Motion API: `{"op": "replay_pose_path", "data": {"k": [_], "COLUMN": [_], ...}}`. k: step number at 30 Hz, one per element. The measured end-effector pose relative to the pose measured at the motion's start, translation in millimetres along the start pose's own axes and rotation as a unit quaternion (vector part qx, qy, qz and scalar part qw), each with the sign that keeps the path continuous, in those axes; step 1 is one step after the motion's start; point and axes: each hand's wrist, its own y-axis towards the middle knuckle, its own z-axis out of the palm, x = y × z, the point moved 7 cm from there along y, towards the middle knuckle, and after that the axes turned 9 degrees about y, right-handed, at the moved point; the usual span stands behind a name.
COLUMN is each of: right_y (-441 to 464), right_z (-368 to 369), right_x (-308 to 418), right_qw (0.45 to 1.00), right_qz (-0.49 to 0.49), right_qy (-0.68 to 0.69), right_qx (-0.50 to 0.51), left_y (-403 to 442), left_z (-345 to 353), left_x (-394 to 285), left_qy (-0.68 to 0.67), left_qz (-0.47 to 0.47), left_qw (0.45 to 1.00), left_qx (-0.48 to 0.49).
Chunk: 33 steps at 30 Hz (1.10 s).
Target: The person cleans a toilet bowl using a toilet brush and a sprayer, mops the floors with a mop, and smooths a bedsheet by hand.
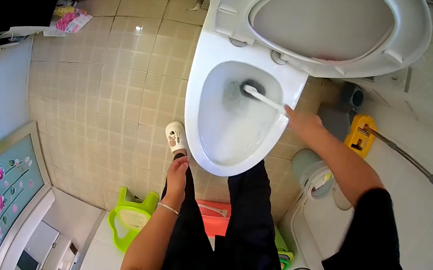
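My right hand [303,122] is closed around the white handle of a toilet brush [265,98]. The brush's dark, round head is down inside the toilet bowl [194,103], against its inner wall toward the hinges. Cloudy, whitish liquid shows in the bowl. Above it, the toilet seat and lid [321,21] are raised. My left hand [178,173] hangs by my left knee, holding nothing, its fingers extended and loosely bent. A bracelet circles that wrist.
Beige tiles [122,79] cover the floor. A green plastic stool [131,218] and a pink-red plastic item [213,217] are near my legs. On the right stand a yellow mop head [361,135] with a long pole and a greyish bucket [309,165]. A flowered door panel [0,196] is at left.
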Motion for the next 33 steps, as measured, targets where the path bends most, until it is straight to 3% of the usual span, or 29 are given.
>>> {"op": "replay_pose_path", "data": {"k": [2,5,6,8,9,10,11,12,13,15,17,19,23,26,28,29,30,31,33], "right_y": [65,114,108,75,86,48,8,-31,-65,-122,-147,-143,-52,56,84,87,83,74,55], "right_z": [44,85,90,109,168,169,169,168,171,186,205,114,84,151,157,160,166,171,177], "right_x": [10,36,38,59,59,84,112,129,141,133,67,39,34,40,67,79,91,98,137], "right_qw": [0.994,0.998,0.984,0.876,0.778,0.69,0.557,0.56,0.639,0.683,0.834,0.957,0.986,0.984,0.976,0.89,0.741,0.742,0.35], "right_qz": [-0.068,-0.013,0.055,0.142,0.096,0.179,0.187,0.196,0.154,0.127,0.105,0.072,0.074,0.061,0.067,0.153,0.23,0.234,0.175], "right_qy": [-0.063,0.006,0.171,0.435,0.612,0.691,0.797,0.791,0.734,0.695,0.519,0.233,0.142,0.163,0.191,0.427,0.631,0.628,0.915], "right_qx": [-0.05,-0.06,0.005,0.155,0.1,0.117,0.143,0.153,0.173,0.187,0.156,0.158,0.051,-0.04,-0.079,-0.044,-0.004,0.002,0.104], "left_y": [1,2,1,-11,-10,-10,-12,-18,-21,-27,-33,-36,-31,-35,-35,-35,-36,-37,-39], "left_z": [1,-6,-5,-2,-2,-5,-6,-7,-6,-5,-5,-6,-4,-5,-6,-8,-11,-12,-15], "left_x": [-7,4,9,7,11,16,22,25,25,26,20,18,16,18,18,21,24,28,37], "left_qy": [-0.012,0.001,0.001,-0.037,-0.038,-0.034,-0.038,-0.038,-0.042,-0.049,-0.048,-0.046,-0.035,-0.032,-0.028,-0.04,-0.053,-0.071,-0.08], "left_qz": [-0.031,-0.034,-0.039,-0.061,-0.073,-0.091,-0.081,-0.087,-0.088,-0.081,-0.084,-0.091,-0.065,-0.08,-0.082,-0.087,-0.094,-0.071,-0.089], "left_qw": [0.999,0.999,0.999,0.997,0.997,0.995,0.996,0.996,0.995,0.995,0.995,0.995,0.997,0.996,0.996,0.995,0.994,0.995,0.993], "left_qx": [-0.015,0.003,0.006,0.002,-0.003,-0.01,0.003,0.002,0.004,0.011,0.011,0.008,0.01,0.002,-0.002,-0.016,-0.03,-0.019,-0.022]}}
